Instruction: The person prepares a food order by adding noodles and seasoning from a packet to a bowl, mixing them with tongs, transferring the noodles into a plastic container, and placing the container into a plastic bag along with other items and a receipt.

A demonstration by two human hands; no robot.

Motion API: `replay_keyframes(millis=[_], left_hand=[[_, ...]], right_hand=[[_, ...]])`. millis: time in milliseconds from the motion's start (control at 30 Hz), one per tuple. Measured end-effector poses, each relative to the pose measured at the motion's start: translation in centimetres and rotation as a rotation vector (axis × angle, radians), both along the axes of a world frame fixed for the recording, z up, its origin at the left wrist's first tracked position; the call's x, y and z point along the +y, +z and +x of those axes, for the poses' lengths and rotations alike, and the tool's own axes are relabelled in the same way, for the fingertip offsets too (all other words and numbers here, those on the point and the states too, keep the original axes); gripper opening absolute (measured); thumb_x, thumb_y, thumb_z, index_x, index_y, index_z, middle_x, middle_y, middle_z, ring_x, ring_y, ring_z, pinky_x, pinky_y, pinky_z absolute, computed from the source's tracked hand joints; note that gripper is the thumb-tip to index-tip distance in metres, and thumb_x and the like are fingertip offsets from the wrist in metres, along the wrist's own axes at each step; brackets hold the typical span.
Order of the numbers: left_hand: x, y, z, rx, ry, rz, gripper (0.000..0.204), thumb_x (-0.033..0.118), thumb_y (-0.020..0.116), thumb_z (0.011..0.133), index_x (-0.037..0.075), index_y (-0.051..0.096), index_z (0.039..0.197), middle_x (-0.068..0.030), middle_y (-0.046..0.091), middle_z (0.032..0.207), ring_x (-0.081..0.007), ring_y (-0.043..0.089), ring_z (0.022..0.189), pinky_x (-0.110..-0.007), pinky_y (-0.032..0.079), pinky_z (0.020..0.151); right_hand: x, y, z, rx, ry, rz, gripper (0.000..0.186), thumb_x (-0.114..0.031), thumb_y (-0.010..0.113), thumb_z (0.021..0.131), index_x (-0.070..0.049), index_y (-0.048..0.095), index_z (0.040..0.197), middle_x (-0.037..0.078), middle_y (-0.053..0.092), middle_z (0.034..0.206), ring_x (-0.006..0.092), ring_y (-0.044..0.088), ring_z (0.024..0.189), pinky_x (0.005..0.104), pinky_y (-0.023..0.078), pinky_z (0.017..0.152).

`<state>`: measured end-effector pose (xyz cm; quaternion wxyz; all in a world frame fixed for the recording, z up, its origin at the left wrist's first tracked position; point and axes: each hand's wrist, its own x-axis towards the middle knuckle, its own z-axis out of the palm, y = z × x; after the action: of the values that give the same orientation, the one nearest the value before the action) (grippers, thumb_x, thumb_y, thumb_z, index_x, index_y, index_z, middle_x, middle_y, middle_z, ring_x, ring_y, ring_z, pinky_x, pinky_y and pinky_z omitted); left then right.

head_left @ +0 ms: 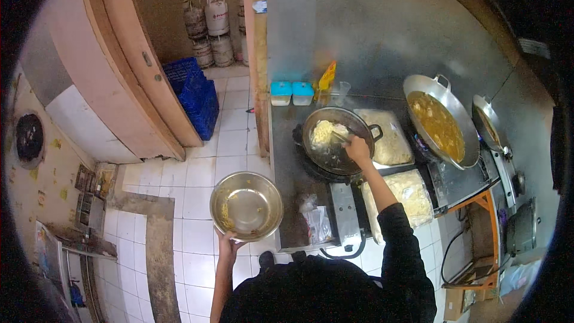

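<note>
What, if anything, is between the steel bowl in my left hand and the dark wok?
Nothing visible stands between the steel bowl in your left hand and the dark wok; just the counter surface shows along that line.

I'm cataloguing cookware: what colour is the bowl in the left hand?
The bowl is silver, best seen in the head view.

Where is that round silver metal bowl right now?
In the head view, the round silver metal bowl is left of centre, held by the person's left hand over the white tiled floor, left of the dark metal counter.
</note>
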<state>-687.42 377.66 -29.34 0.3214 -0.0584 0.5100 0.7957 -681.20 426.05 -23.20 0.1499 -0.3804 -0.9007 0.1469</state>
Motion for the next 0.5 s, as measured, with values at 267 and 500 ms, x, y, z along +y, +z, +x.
replay_keyframes(millis=[267,500], left_hand=[[1.2,1.7,-2.8,0.092,0.042,0.025,0.088,0.013,0.054,0.066,0.018,0.0,0.135,-0.0186,0.027,0.128,-0.0378,0.038,0.114,-0.05,0.051,0.076],[3.7,4.5,-5.4,0.183,0.037,0.076,0.072,0.01,0.049,0.07,0.02,0.014,0.132,-0.0165,0.035,0.125,-0.0353,0.051,0.103,-0.046,0.056,0.071]], right_hand=[[0.2,-1.4,-0.8,0.217,0.047,-0.041,0.018,-0.02,0.066,0.07,-0.004,0.062,0.078,0.021,0.059,0.073,0.0388,0.058,0.074,0.0449,0.045,0.065],[1.4,-2.0,0.3,0.439,0.075,-0.115,0.017,-0.015,0.065,0.068,0.0,0.057,0.071,0.019,0.053,0.06,0.037,0.054,0.059,0.0412,0.042,0.055]])
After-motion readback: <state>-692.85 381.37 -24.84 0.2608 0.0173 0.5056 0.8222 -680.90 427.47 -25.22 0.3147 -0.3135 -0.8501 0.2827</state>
